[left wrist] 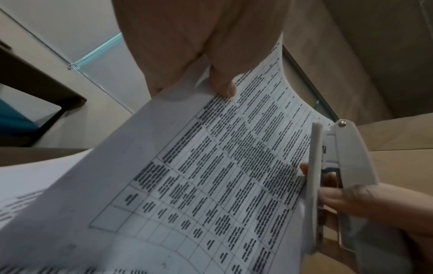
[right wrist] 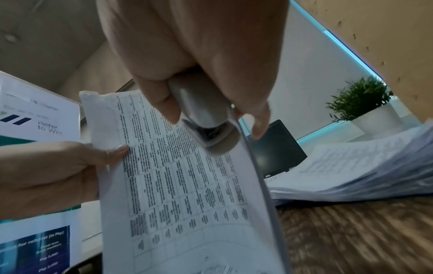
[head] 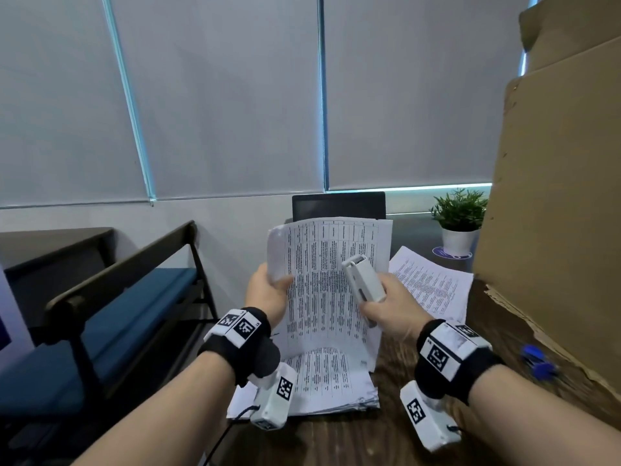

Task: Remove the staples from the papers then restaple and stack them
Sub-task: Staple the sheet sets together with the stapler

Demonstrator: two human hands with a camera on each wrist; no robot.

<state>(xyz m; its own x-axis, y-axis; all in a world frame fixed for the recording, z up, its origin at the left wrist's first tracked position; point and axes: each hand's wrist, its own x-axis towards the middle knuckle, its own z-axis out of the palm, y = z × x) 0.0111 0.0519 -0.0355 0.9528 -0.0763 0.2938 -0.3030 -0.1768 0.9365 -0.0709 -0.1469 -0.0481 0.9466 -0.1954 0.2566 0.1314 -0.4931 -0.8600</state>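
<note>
My left hand (head: 274,285) pinches the left edge of a set of printed sheets (head: 322,280) and holds it upright above the table, its lower end curling down. My right hand (head: 386,304) grips a white stapler (head: 363,279) at the set's right edge. In the left wrist view the stapler (left wrist: 339,166) sits against that edge of the sheets (left wrist: 211,176), its arms slightly apart. In the right wrist view my fingers (right wrist: 199,55) wrap the stapler (right wrist: 206,115) in front of the sheets (right wrist: 175,176). A thick paper stack (head: 332,381) lies below.
A second paper pile (head: 433,284) lies to the right on the wooden table (head: 386,432). Tall cardboard boxes (head: 554,196) stand at the right, with a small blue object (head: 537,359) beside them. A potted plant (head: 460,216) and dark monitor (head: 337,205) stand behind. A blue-seated bench (head: 117,297) is on the left.
</note>
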